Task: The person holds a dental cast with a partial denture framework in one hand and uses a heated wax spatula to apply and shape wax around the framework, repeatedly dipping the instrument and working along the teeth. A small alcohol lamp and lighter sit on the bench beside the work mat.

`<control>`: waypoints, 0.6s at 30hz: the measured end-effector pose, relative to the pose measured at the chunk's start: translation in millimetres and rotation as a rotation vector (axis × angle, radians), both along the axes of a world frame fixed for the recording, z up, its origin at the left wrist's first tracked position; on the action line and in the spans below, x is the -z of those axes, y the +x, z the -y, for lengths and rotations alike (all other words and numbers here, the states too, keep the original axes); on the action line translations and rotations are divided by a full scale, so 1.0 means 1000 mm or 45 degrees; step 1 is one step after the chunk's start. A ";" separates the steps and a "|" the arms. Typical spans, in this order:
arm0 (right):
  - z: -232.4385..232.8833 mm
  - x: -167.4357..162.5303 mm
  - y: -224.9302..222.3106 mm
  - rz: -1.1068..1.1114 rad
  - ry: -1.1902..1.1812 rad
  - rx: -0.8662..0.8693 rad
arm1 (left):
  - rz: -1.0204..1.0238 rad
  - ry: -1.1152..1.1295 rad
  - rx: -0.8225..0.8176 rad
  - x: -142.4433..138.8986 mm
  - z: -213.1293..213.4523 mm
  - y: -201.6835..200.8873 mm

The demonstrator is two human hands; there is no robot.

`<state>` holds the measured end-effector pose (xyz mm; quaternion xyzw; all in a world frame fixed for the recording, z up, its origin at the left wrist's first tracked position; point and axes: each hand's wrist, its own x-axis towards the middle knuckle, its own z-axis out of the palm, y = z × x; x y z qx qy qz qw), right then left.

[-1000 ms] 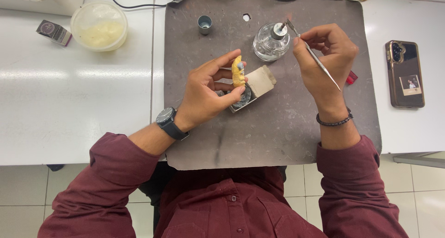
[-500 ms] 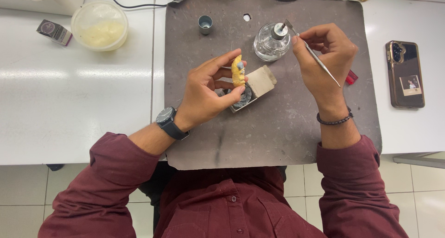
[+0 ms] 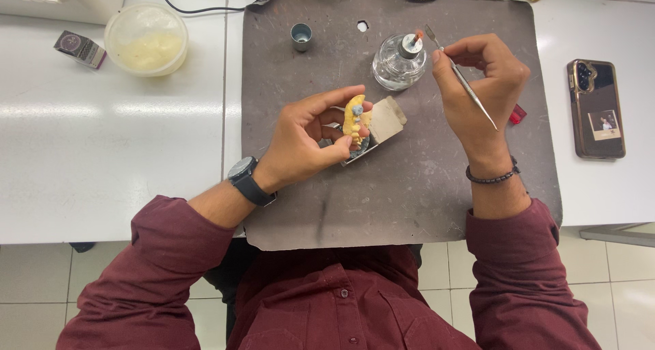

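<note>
on the white desk (image 3: 102,159) a lidded tub (image 3: 146,39) sits far left. over the grey mat (image 3: 409,186) your left hand (image 3: 307,142) pinches a yellow dental model (image 3: 354,117) upright between thumb and fingers. your right hand (image 3: 481,84) grips a thin metal tool (image 3: 458,77), its tip just beside the glass burner's (image 3: 398,65) wick. a phone (image 3: 595,109) lies far right.

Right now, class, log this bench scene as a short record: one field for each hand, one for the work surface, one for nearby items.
Left hand: grips a small yellow tooth-shaped model upright.
Right hand: grips a thin metal spatula tool, its tip by the wick of the clear glass spirit burner.
Surface: dark grey scuffed mat on a white bench.
Nearby: round pale plastic tub, brown-cased phone.
</note>
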<state>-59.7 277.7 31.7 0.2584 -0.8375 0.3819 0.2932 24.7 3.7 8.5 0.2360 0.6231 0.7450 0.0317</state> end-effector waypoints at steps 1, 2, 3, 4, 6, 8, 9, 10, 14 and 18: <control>0.000 0.000 0.001 0.019 -0.022 -0.007 | 0.009 0.010 0.028 0.001 0.000 0.000; 0.000 0.000 0.001 0.038 -0.045 -0.013 | 0.025 0.024 0.036 0.001 0.000 0.000; 0.000 0.000 0.001 0.056 -0.068 -0.019 | 0.039 0.038 0.046 0.002 -0.001 -0.002; 0.000 0.000 0.001 0.066 -0.075 -0.019 | 0.052 0.052 0.056 0.002 -0.001 -0.003; 0.001 0.000 0.000 0.091 -0.088 -0.020 | 0.142 0.123 0.058 0.003 0.000 -0.004; 0.002 0.001 0.001 0.080 -0.064 -0.013 | 0.191 0.185 0.045 0.005 0.001 -0.006; 0.002 0.000 0.001 0.073 -0.052 -0.010 | 0.196 0.211 0.030 0.005 0.002 -0.007; 0.003 -0.001 0.001 0.089 -0.079 -0.038 | 0.202 0.236 0.015 0.005 0.002 -0.008; 0.006 -0.012 0.006 0.444 -0.249 -0.319 | 0.051 0.186 -0.169 0.008 0.002 -0.012; 0.018 -0.021 0.018 0.549 0.130 -0.814 | 0.003 0.150 -0.401 0.010 0.004 -0.018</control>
